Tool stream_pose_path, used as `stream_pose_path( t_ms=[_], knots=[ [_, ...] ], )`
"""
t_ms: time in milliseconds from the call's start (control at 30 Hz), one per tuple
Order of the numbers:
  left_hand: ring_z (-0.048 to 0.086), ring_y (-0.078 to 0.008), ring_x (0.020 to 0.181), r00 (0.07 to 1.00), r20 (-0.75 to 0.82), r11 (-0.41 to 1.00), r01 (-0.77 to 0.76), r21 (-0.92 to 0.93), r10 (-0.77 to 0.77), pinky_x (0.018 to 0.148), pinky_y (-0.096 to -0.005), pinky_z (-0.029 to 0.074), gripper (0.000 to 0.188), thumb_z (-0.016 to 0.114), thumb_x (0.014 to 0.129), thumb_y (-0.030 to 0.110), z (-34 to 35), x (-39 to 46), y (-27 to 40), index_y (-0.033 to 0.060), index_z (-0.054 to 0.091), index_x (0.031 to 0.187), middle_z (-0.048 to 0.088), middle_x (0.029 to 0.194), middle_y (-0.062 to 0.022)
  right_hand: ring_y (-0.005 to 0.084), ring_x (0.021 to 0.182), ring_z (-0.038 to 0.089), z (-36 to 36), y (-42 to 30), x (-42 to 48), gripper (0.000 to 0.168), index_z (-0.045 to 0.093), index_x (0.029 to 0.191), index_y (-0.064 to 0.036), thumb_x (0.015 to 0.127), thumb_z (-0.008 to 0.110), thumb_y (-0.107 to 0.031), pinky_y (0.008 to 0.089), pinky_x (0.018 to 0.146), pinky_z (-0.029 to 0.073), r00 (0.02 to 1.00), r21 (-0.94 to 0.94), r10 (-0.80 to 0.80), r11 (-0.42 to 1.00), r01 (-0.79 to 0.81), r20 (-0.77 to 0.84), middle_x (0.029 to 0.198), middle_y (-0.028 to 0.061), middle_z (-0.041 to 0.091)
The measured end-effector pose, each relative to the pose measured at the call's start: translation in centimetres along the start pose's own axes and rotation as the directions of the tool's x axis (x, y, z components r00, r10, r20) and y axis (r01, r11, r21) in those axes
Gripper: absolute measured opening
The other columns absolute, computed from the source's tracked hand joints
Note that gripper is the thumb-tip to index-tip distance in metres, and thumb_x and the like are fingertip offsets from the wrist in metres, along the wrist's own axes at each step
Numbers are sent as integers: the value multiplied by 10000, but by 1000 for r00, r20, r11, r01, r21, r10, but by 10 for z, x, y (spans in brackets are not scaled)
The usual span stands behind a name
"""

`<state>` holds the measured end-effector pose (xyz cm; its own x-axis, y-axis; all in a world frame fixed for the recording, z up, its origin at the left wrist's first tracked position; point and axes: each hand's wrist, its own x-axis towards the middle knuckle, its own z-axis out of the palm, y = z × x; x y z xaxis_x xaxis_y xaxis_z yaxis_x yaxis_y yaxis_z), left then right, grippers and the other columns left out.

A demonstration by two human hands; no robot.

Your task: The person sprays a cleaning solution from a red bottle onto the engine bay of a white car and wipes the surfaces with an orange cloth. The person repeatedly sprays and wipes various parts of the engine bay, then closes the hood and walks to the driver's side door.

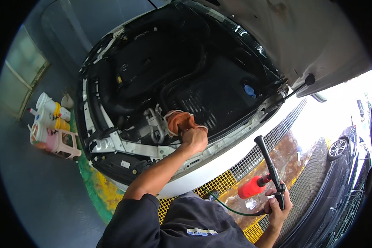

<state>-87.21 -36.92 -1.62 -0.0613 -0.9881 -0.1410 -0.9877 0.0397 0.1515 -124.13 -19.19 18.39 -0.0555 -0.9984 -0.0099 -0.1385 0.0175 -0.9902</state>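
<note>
My left hand point(194, 139) presses an orange cloth point(180, 121) with a pale edge down at the near side of a car's engine bay, beside some metal pipes point(156, 124). Part of the fingers is hidden in the cloth. In my right hand point(277, 201) is a black air-powered spray gun point(269, 158), held outside the car's white fender. A red bottle point(249, 187) is fixed to the gun, and a green hose point(229, 208) runs from its grip. The black engine cover point(142, 62) and a blue reservoir cap point(250, 90) lie farther in.
The raised hood point(316, 40) with its strut point(294, 93) hangs over the upper right. Buckets point(46, 104) and a pink plastic stool point(66, 144) stand at the left. Floor grating point(251, 156) runs beside the fender point(217, 173). A dark car point(325, 192) is parked at the right.
</note>
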Motion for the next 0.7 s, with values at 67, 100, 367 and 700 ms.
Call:
stream_pose_path(
  t_ms=[67,100,367,700],
  knots=[
    [766,-386,667,971,-188,963,99,-250,-149,708,-557,609,249,607,941,207,0,-14,23,64,770,820,767,761,-206,43,541,522,-14,8,3,750,479,1564,102,990,811,-249,197,441,359,999,20,28,999,-28,17,992,116,732],
    [749,-418,699,951,-252,939,88,-333,-179,739,-563,587,305,570,995,228,1,-28,40,53,750,821,748,746,-216,39,545,512,-16,8,4,725,476,1571,93,998,796,-214,198,450,367,999,19,46,999,-46,20,1006,102,729],
    [746,-288,1160,903,148,-384,-21,-923,-404,1019,-432,575,441,506,1159,318,55,-166,57,-49,715,1288,739,1340,-174,39,568,509,-29,30,51,659,484,1588,51,1023,758,-150,198,471,377,933,39,3,999,-19,360,1023,75,709],
    [583,-377,1440,764,-157,-763,-642,-76,-626,1195,-545,483,724,624,1088,460,-57,-526,225,-26,439,1593,585,1542,-258,29,496,440,12,97,32,484,607,1487,-27,1036,738,-141,218,408,323,618,-194,151,981,2,771,829,-29,632]
  ],
)
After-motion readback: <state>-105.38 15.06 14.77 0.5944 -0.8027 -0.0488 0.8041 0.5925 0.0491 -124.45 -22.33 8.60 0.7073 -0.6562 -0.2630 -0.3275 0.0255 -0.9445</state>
